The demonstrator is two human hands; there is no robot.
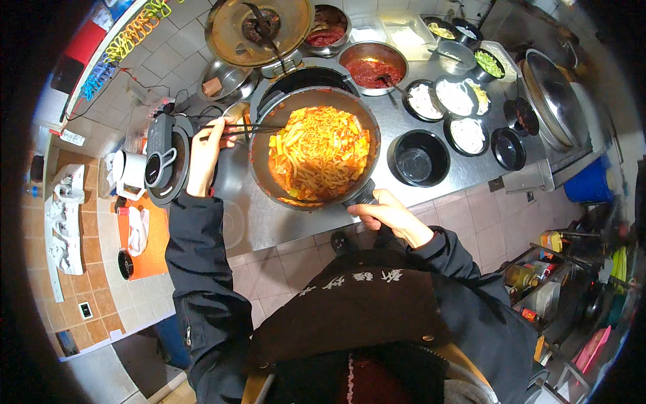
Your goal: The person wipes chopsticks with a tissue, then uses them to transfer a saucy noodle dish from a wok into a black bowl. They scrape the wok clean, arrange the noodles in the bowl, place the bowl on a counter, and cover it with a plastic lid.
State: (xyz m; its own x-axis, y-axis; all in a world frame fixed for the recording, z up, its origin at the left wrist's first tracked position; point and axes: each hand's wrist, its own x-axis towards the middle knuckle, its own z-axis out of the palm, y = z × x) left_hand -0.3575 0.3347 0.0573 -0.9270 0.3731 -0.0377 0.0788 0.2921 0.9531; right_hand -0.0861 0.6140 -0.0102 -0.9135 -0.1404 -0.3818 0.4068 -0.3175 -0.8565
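My right hand (389,217) is closed round the short dark handle of a deep pan (264,170), which it holds tilted above the steel counter. Noodles (321,155) in orange-red sauce, mixed with pale pieces, fill much of the pan. Black chopsticks (243,127) are gripped in my left hand (208,156), and their tips reach over the pan's left rim beside the noodles. To the right of the pan stands a round black bowl (420,160) with nothing in it. Part of a dark cooker (308,75) shows behind the pan.
Steel bowls of red sauce (373,67) stand at the back, with black bowls of white and green ingredients (466,136) to the right. A stained lid (259,30) is raised behind the cooker. A black round appliance (173,161) sits left of my left hand.
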